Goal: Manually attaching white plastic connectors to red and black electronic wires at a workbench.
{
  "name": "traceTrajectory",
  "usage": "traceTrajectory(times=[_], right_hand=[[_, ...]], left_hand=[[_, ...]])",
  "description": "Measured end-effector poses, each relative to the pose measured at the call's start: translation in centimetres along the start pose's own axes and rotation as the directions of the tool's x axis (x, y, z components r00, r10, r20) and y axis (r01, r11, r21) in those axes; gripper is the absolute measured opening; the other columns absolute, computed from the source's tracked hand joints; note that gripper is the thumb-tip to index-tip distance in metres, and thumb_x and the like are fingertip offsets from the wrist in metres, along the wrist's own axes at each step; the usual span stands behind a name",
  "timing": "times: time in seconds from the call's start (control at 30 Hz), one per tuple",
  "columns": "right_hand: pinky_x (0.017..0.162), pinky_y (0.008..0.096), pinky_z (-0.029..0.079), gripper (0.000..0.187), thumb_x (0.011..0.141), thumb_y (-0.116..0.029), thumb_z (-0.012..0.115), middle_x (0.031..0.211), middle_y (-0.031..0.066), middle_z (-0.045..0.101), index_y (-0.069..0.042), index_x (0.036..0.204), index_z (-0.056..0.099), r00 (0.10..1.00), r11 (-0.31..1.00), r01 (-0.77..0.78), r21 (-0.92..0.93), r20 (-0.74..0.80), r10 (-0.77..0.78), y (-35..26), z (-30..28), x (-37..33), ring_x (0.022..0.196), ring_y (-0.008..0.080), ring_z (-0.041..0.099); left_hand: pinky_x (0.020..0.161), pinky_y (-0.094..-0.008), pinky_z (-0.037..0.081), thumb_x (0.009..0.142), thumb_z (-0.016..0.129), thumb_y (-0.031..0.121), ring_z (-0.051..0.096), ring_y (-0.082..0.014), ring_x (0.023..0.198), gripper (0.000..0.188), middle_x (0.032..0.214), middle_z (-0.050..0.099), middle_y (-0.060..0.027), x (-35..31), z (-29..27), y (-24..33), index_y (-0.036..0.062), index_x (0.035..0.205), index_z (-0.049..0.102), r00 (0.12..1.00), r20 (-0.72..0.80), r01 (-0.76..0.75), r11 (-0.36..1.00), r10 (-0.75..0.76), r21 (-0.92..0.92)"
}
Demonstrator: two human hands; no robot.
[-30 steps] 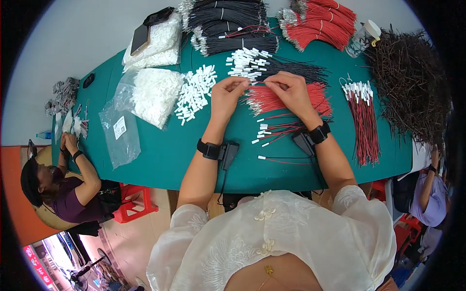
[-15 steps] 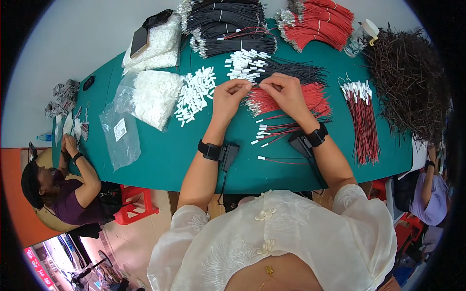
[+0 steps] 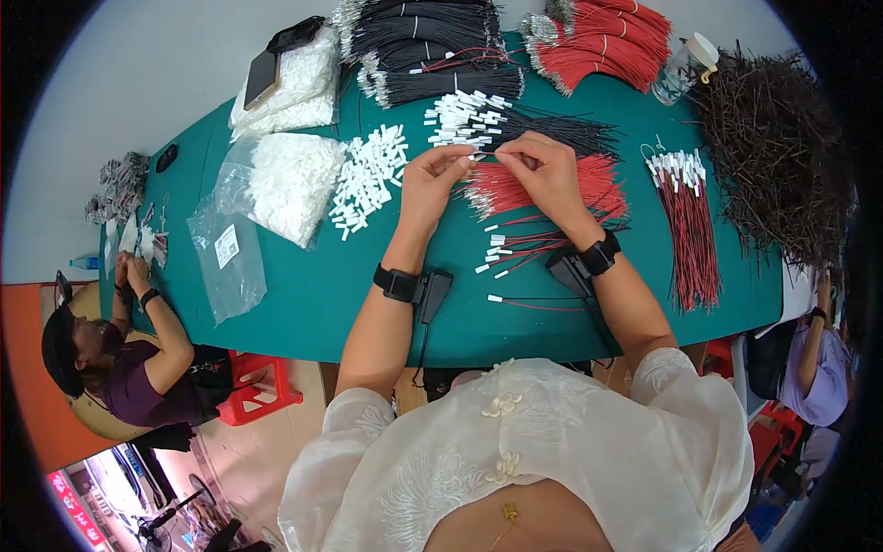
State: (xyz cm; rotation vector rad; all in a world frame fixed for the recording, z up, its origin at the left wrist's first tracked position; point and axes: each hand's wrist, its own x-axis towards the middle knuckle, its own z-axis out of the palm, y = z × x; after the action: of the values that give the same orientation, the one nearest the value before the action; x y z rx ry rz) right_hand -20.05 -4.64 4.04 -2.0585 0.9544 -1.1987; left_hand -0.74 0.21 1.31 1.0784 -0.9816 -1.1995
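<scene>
My left hand (image 3: 434, 189) is closed in a pinch, with a small white connector at its fingertips, partly hidden. A thin dark red wire (image 3: 486, 154) spans the short gap to my right hand (image 3: 544, 175), whose thumb and finger pinch it. Beneath my hands lies a loose spread of red wires (image 3: 598, 189) with bare metal ends. Just beyond are black wires fitted with white connectors (image 3: 464, 120). Nearer me, several wires with white connectors (image 3: 498, 241) lie apart, and a single one (image 3: 495, 299) rests closer to the edge.
Loose white connectors (image 3: 368, 179) lie left, beside a bag of them (image 3: 294, 189) and an empty clear bag (image 3: 228, 267). Bundled black wires (image 3: 432, 41) and red wires (image 3: 607, 46) stand behind. Rightward are a finished-looking bundle (image 3: 685, 230), a glass cup (image 3: 681, 74) and a dark tangle (image 3: 773, 156). Co-workers sit both sides.
My fingertips have drawn slightly apart, so more of the thin wire shows between them. My right hand has risen a little. The things on the table have not moved.
</scene>
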Motion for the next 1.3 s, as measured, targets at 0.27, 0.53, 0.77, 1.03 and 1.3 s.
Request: traceTrajectory(times=[0.27, 0.53, 0.77, 1.03, 1.3], right_hand=[[0.054, 0.0307, 0.046, 0.006, 0.082, -0.005, 0.075, 0.077, 0.0087, 0.067, -0.001, 0.087, 0.073, 1.000, 1.000, 0.027, -0.016, -0.007, -0.027, -0.12, 0.01, -0.05, 0.062, 0.0188, 0.061], [0.061, 0.0354, 0.051, 0.006, 0.081, -0.005, 0.075, 0.080, 0.0114, 0.069, -0.001, 0.085, 0.072, 0.992, 0.991, 0.122, -0.048, -0.014, -0.123, -0.17, 0.04, 0.02, 0.072, 0.0273, 0.066], [0.063, 0.0368, 0.051, 0.007, 0.082, -0.006, 0.075, 0.079, 0.0114, 0.068, -0.002, 0.085, 0.072, 0.994, 0.992, 0.111, -0.060, 0.023, -0.110, -0.04, 0.07, -0.08, 0.072, 0.0282, 0.066], [0.065, 0.0383, 0.051, 0.008, 0.082, -0.007, 0.075, 0.078, 0.0110, 0.066, -0.002, 0.087, 0.072, 0.992, 0.989, 0.120, -0.086, 0.049, -0.116, -0.11, 0.10, -0.16, 0.073, 0.0293, 0.065], [0.067, 0.0346, 0.050, 0.009, 0.079, -0.004, 0.076, 0.082, 0.0087, 0.065, -0.003, 0.087, 0.073, 0.971, 0.967, 0.231, -0.106, -0.037, -0.236, -0.30, -0.03, 0.13, 0.077, 0.0251, 0.062]], left_hand=[[0.080, -0.0250, 0.056, 0.093, 0.069, 0.005, 0.070, -0.0134, 0.089, 0.021, 0.101, 0.074, -0.0096, 0.20, -0.56, -0.57, -0.0028, 0.112, 0.071, 1.000, 0.004, 0.004, 1.000, -0.004, -0.008], [0.079, -0.0237, 0.055, 0.090, 0.072, 0.002, 0.070, -0.0119, 0.088, 0.020, 0.098, 0.074, -0.0085, 0.16, -0.35, -0.36, -0.0031, 0.109, 0.072, 1.000, -0.028, -0.003, 0.998, 0.001, -0.066], [0.078, -0.0230, 0.055, 0.088, 0.074, 0.001, 0.069, -0.0107, 0.085, 0.019, 0.095, 0.074, -0.0079, 0.23, -0.53, -0.57, -0.0029, 0.106, 0.072, 0.999, -0.033, 0.007, 0.999, -0.009, -0.041], [0.080, -0.0228, 0.054, 0.088, 0.074, 0.002, 0.068, -0.0109, 0.087, 0.020, 0.100, 0.074, -0.0077, -0.02, -0.35, -0.11, -0.0026, 0.107, 0.072, 1.000, -0.016, 0.009, 0.998, -0.008, 0.065], [0.081, -0.0236, 0.055, 0.086, 0.075, 0.000, 0.068, -0.0110, 0.088, 0.019, 0.100, 0.074, -0.0074, -0.07, -0.21, 0.12, -0.0020, 0.105, 0.072, 0.998, 0.010, -0.067, 0.991, 0.066, 0.115]])
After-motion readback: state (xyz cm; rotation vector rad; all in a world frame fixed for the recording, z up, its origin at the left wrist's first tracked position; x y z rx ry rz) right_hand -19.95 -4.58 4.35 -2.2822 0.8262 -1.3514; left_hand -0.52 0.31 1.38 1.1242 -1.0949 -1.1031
